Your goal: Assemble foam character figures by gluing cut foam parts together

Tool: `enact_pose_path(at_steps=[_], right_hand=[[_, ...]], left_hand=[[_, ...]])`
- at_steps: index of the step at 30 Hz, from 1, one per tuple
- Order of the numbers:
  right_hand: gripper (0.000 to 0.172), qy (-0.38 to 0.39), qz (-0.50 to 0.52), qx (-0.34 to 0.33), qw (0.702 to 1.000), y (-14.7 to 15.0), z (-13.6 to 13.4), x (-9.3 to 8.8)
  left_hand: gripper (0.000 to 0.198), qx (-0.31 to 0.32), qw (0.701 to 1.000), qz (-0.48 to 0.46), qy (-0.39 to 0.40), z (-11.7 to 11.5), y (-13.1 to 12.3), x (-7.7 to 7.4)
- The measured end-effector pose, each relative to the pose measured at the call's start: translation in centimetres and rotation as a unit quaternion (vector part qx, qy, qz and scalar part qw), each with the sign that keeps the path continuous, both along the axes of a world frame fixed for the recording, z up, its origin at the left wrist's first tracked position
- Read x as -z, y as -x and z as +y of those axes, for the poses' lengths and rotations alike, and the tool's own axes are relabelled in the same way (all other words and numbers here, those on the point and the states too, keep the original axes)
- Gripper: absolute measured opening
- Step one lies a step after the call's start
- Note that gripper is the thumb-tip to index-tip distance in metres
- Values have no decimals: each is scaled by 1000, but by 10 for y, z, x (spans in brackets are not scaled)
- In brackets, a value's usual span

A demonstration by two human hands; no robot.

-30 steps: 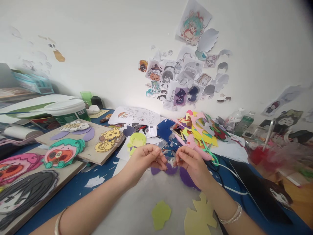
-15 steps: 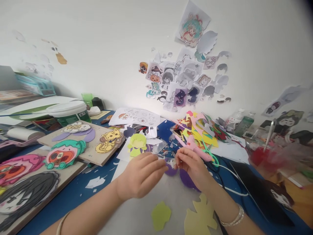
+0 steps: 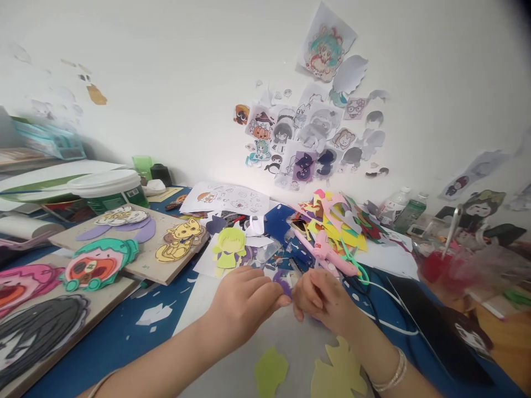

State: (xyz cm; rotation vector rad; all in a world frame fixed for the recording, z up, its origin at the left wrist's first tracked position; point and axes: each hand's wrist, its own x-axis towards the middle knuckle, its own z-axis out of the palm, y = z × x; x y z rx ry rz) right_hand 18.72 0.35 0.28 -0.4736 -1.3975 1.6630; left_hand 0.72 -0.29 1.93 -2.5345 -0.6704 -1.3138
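Observation:
Both my hands meet at the middle of the table over a grey-white sheet [image 3: 232, 359]. My left hand [image 3: 244, 301] has its fingers pressed together at the tips, pinching a small purple foam piece [image 3: 284, 283]. My right hand [image 3: 321, 301] is curled, its fingertips closed on the same purple piece from the right. Two yellow-green foam cut-outs [image 3: 271, 369] [image 3: 338, 373] lie on the sheet just in front of my wrists. A small yellow-haired foam figure [image 3: 229, 247] lies just beyond my left hand.
Pink glue gun [image 3: 327, 251] and green scissors [image 3: 354, 264] lie behind my right hand, with a pile of coloured foam scraps [image 3: 336, 218]. Wooden boards [image 3: 161, 265] with foam characters sit at left, beside a green tub [image 3: 110, 190]. A black tablet [image 3: 440, 326] lies at right.
My hands have dropped lower and closer together on the sheet. The left hand, which had spread flat half a second ago, now pinches the purple piece again with the right.

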Motion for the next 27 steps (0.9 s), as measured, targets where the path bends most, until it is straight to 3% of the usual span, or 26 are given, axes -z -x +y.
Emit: enact_pose_path(at_steps=[3, 5, 9, 13, 18, 23, 27], right_hand=[[54, 22, -2, -95, 995, 2, -3, 7], [58, 36, -22, -126, 991, 4, -4, 11], [61, 57, -54, -146, 986, 7, -6, 14], [59, 55, -70, -125, 988, 8, -6, 16], [56, 61, -93, -104, 988, 6, -5, 16], [58, 63, -136, -112, 982, 3, -3, 15], [57, 50, -163, -114, 979, 0, 0, 14]], left_hand=[[14, 53, 985, -69, 150, -2, -6, 2], [10, 76, 972, -106, 197, -6, -9, 0], [13, 84, 979, -123, 139, -14, -9, -1], [14, 65, 989, -105, 79, -17, -9, 2], [14, 39, 993, -91, 63, -15, -10, 4], [11, 31, 999, -27, -20, -12, -6, 3], [13, 33, 999, 13, -27, -12, -2, -1]])
